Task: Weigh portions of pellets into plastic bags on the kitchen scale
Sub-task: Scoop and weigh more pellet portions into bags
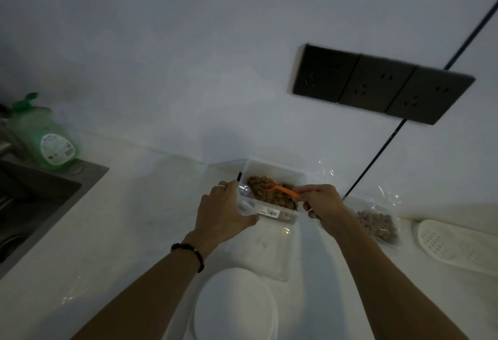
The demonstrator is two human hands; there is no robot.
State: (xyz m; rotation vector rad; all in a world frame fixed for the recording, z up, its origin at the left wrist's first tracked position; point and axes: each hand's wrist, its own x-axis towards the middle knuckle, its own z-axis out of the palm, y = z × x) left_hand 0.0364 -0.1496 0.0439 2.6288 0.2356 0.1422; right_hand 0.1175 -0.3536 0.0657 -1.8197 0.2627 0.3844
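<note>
Scooping pellets from the clear tub before weighing.

The left hand curls round the near left corner of the clear tub and steadies it; the right hand pinches the handle end of an orange scoop whose bowl sits loaded among the pellets inside. An empty plastic bag lies flat just nearer than the hands, with the round white scale nearer still, between the forearms. A filled bag rests just right of the right hand. The pellets look light, dry and loose, likely to roll off a tilted scoop. The bag appears thin, limp and slippery, so it is probably best held by its mouth edge.
</note>
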